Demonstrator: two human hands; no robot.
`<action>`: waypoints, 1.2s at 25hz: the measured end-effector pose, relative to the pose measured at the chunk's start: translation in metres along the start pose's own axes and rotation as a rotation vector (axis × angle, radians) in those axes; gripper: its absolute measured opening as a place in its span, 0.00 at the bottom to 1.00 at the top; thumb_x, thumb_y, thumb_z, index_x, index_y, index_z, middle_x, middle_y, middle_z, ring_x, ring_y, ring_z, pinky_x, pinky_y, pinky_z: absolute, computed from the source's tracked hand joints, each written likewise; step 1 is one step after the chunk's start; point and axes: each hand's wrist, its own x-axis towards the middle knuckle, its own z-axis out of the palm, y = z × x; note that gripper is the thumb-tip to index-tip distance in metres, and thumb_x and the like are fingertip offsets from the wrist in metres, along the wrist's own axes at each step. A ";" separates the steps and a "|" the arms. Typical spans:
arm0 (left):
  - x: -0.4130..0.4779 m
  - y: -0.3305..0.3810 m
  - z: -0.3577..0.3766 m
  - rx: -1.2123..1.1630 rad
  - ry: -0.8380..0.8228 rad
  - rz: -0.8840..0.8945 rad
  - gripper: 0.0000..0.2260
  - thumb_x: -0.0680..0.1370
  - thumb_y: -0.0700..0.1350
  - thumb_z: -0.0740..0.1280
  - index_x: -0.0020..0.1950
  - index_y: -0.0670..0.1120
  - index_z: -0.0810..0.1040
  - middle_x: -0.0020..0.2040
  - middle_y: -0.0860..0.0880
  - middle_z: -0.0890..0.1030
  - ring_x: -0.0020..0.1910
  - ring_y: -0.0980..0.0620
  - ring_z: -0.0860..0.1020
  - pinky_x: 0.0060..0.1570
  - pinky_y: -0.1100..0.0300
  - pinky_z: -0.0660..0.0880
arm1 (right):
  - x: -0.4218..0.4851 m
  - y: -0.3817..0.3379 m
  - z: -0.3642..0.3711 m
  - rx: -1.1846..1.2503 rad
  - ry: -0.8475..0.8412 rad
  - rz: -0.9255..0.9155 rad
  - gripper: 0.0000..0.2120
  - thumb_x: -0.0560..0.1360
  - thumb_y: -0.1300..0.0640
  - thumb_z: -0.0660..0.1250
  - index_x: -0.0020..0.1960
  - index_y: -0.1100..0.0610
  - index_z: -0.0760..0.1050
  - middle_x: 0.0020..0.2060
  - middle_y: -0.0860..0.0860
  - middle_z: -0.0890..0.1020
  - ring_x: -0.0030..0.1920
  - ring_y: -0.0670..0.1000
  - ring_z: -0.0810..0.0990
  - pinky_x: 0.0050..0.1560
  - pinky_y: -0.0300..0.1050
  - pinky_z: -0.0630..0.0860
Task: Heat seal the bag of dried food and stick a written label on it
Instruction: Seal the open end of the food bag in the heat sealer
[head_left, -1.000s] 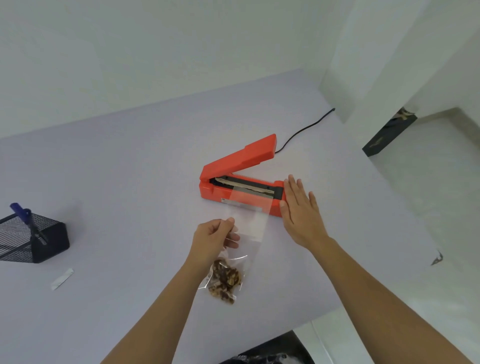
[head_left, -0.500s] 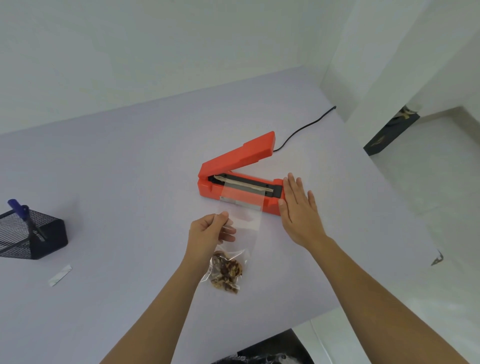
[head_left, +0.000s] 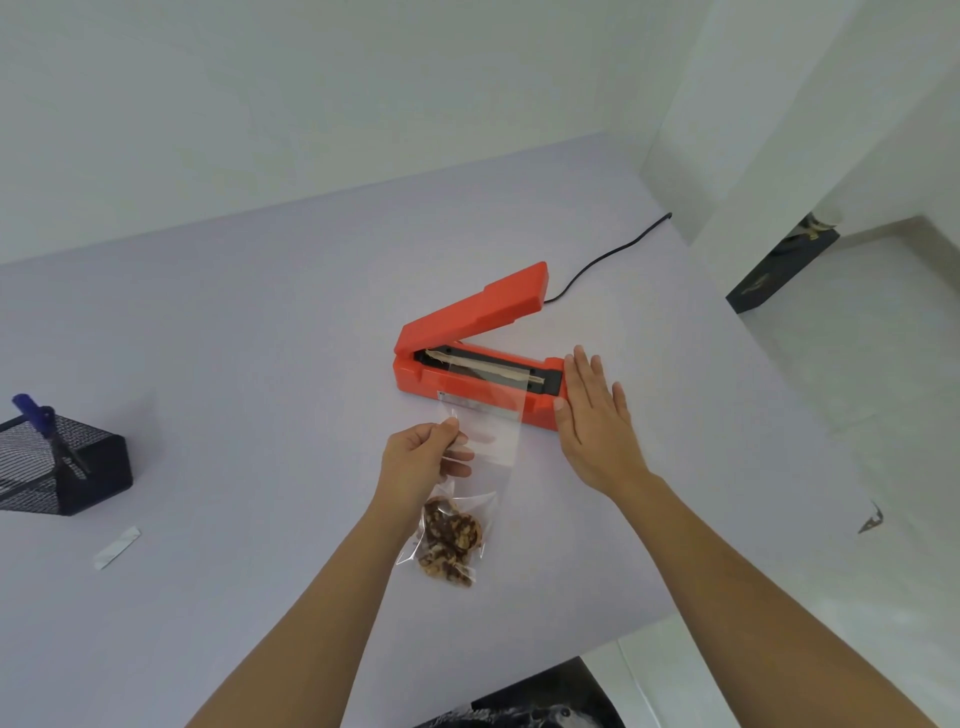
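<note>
An orange heat sealer (head_left: 467, 322) sits mid-table with its lid raised. A clear plastic bag (head_left: 485, 426) holds brown dried food (head_left: 449, 540) at its near end; its open far end lies across the sealer's strip. My left hand (head_left: 418, 462) pinches the bag's left edge between thumb and fingers. My right hand (head_left: 592, 421) is flat, fingers apart, against the sealer's right front end beside the bag. A small white label strip (head_left: 117, 546) lies at the left on the table.
A black mesh holder (head_left: 62, 467) with a blue pen (head_left: 31, 410) stands at the left edge. The sealer's black cord (head_left: 613, 254) runs to the far right corner. The table's (head_left: 234, 338) near edge drops off at lower right.
The bag's open end has slid a little further onto the sealer's strip with my left hand following it. My right hand has stayed at the sealer's right end.
</note>
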 end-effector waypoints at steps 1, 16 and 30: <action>0.000 0.000 0.000 0.001 0.000 -0.002 0.12 0.78 0.45 0.65 0.38 0.41 0.80 0.30 0.48 0.83 0.27 0.52 0.79 0.25 0.70 0.70 | -0.001 -0.001 -0.002 0.041 0.000 0.003 0.26 0.80 0.46 0.39 0.75 0.53 0.38 0.76 0.48 0.42 0.74 0.45 0.37 0.75 0.55 0.37; 0.013 -0.004 -0.002 0.030 -0.006 -0.013 0.13 0.77 0.45 0.66 0.42 0.36 0.81 0.33 0.45 0.83 0.29 0.49 0.80 0.40 0.59 0.77 | 0.024 -0.069 -0.102 0.188 0.454 -0.565 0.17 0.79 0.55 0.53 0.65 0.57 0.72 0.66 0.51 0.73 0.71 0.49 0.64 0.71 0.49 0.54; 0.014 -0.004 -0.001 0.036 -0.019 -0.019 0.11 0.78 0.45 0.65 0.39 0.40 0.80 0.33 0.45 0.83 0.27 0.53 0.80 0.33 0.67 0.75 | 0.017 -0.028 -0.054 0.145 0.225 -0.174 0.26 0.79 0.47 0.42 0.70 0.56 0.64 0.73 0.50 0.64 0.75 0.48 0.55 0.73 0.47 0.47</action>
